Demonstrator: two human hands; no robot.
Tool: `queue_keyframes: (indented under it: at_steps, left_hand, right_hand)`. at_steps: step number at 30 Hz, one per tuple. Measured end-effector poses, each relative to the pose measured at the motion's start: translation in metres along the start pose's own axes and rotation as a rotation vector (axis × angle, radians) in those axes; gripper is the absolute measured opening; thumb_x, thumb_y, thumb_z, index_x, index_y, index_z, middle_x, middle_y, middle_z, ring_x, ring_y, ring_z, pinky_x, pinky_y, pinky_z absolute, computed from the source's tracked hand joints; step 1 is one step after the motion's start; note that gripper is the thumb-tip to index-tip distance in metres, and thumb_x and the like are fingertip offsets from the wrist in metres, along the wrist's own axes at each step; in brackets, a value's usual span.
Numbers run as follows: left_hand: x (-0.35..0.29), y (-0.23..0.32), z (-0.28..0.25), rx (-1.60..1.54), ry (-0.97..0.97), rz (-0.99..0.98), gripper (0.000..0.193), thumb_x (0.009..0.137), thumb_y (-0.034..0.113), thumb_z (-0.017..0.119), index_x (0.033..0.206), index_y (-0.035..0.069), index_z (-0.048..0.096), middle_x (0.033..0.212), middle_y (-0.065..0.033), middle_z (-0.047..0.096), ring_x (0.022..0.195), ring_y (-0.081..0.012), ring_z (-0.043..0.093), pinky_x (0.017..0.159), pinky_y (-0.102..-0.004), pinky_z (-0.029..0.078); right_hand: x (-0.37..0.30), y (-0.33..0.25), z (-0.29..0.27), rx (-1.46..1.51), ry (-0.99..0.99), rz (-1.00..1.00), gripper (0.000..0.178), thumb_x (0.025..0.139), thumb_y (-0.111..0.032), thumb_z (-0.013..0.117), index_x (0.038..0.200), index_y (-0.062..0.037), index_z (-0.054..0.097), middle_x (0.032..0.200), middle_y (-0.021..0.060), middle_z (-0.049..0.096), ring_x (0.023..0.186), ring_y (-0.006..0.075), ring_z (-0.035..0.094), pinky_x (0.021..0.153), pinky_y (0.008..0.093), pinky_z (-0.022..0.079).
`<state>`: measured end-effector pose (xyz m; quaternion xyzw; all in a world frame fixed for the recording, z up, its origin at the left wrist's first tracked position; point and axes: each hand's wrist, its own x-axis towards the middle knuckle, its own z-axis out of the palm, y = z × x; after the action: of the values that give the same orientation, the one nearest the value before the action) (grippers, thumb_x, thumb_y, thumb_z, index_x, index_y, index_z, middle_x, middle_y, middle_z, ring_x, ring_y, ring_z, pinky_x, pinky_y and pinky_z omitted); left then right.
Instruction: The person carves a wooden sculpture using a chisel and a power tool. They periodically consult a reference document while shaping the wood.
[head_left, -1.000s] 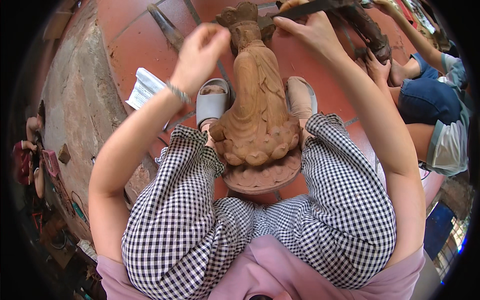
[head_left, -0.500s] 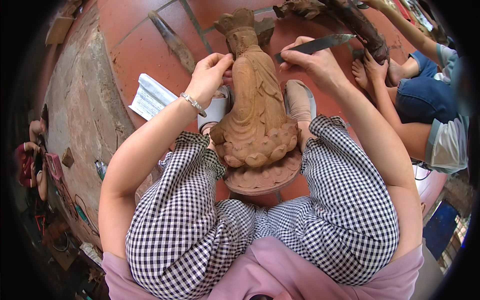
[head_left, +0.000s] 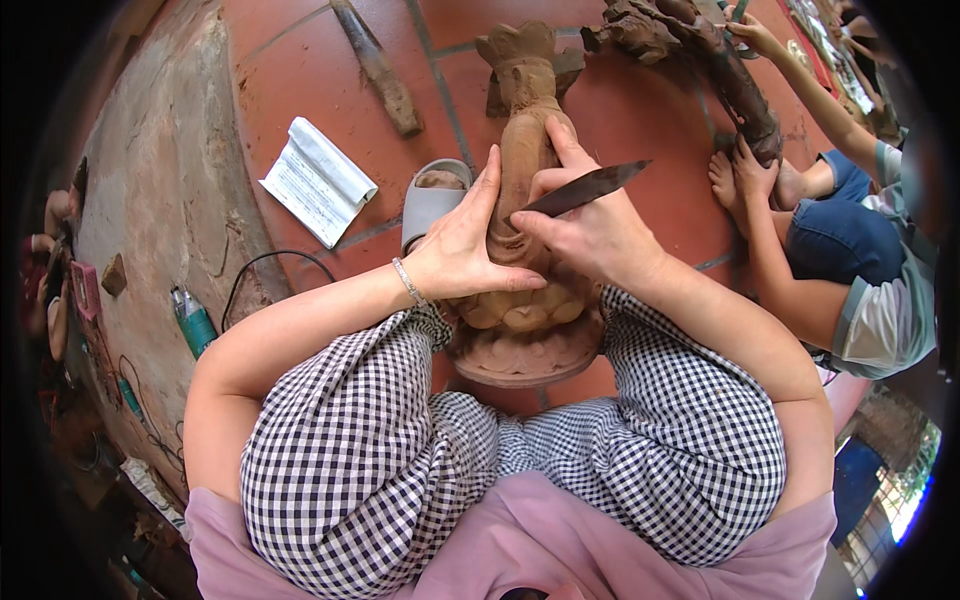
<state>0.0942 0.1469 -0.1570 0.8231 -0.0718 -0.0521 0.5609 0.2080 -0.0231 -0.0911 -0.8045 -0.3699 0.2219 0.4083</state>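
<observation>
A brown carved wooden statue (head_left: 526,140), with a crown-like top and a lotus base (head_left: 525,355), stands between my knees. My left hand (head_left: 470,240) holds its left side, with the fingers along the body and the thumb stretched across above the lotus petals. In my right hand (head_left: 595,225) is a knife with a flat, dark blade (head_left: 597,187), its pointed end aimed up to the right. That hand's fingers rest against the statue's right side, a fingertip high on the body. The knife's other end is hidden by the hand and the statue.
A wooden-handled tool (head_left: 378,70) and folded printed paper (head_left: 318,182) lie on the red tiles. A wooden block (head_left: 568,72) sits behind the statue. A green power tool (head_left: 192,322) with a cord is at left. At right, another person's hand (head_left: 752,168) touches a dark carved branch (head_left: 735,85).
My left hand has moved down from the statue's upper part to its lower body. My right hand has brought the knife in from the side, onto the statue. The view has shifted.
</observation>
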Motion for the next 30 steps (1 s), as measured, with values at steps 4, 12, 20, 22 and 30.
queue_keyframes:
  at_steps: [4, 12, 20, 22, 30]
  left_hand:
    - [0.003, -0.001, 0.000, 0.010, 0.005, 0.024, 0.144, 0.065, 0.049, 0.088, 0.151, -0.001, -0.016, 0.157, -0.0288, 0.017, 0.147, -0.0367, 0.020, 0.119, -0.0414, 0.022]
    - [0.001, -0.004, 0.002, 0.021, -0.039, -0.014, 0.150, 0.062, 0.065, 0.082, 0.148, -0.007, -0.018, 0.155, -0.0356, 0.009, 0.146, -0.0421, 0.018, 0.118, -0.0404, 0.026]
    - [0.003, -0.006, 0.003, 0.087, 0.004, 0.006, 0.147, 0.064, 0.062, 0.082, 0.149, -0.007, -0.015, 0.155, -0.0357, 0.011, 0.146, -0.0416, 0.018, 0.118, -0.0400, 0.026]
    - [0.003, -0.005, 0.004, 0.042, 0.007, 0.019, 0.146, 0.065, 0.062, 0.082, 0.149, -0.007, -0.015, 0.155, -0.0356, 0.011, 0.146, -0.0413, 0.019, 0.118, -0.0398, 0.026]
    - [0.002, -0.008, 0.004, 0.092, 0.013, 0.017, 0.145, 0.065, 0.060, 0.082, 0.150, -0.005, -0.015, 0.156, -0.0335, 0.013, 0.144, -0.0414, 0.025, 0.117, -0.0396, 0.030]
  right_hand:
    - [0.012, -0.008, -0.010, -0.128, -0.028, 0.063, 0.023, 0.075, -0.014, 0.078, 0.087, 0.0004, 0.066, 0.115, 0.0270, 0.063, 0.088, 0.0296, 0.067, 0.078, 0.0367, 0.053]
    - [0.019, -0.019, -0.009, -0.205, -0.109, 0.040, 0.021, 0.076, -0.020, 0.075, 0.091, -0.0067, 0.069, 0.102, 0.0230, 0.065, 0.085, 0.0351, 0.069, 0.071, 0.0417, 0.055]
    - [0.027, -0.020, -0.013, 0.052, 0.142, 0.174, 0.017, 0.081, -0.011, 0.075, 0.086, 0.0002, 0.064, 0.075, 0.0043, 0.062, 0.069, 0.0093, 0.054, 0.062, 0.0272, 0.044]
    - [0.026, -0.020, -0.011, -0.211, -0.034, 0.023, 0.017, 0.081, -0.011, 0.075, 0.088, -0.0002, 0.064, 0.078, 0.0068, 0.064, 0.068, 0.0119, 0.054, 0.065, 0.0281, 0.047]
    - [0.026, -0.017, -0.017, -0.040, 0.063, 0.109, 0.017, 0.084, -0.013, 0.073, 0.089, 0.0002, 0.064, 0.067, 0.0030, 0.056, 0.065, 0.0113, 0.052, 0.060, 0.0319, 0.044]
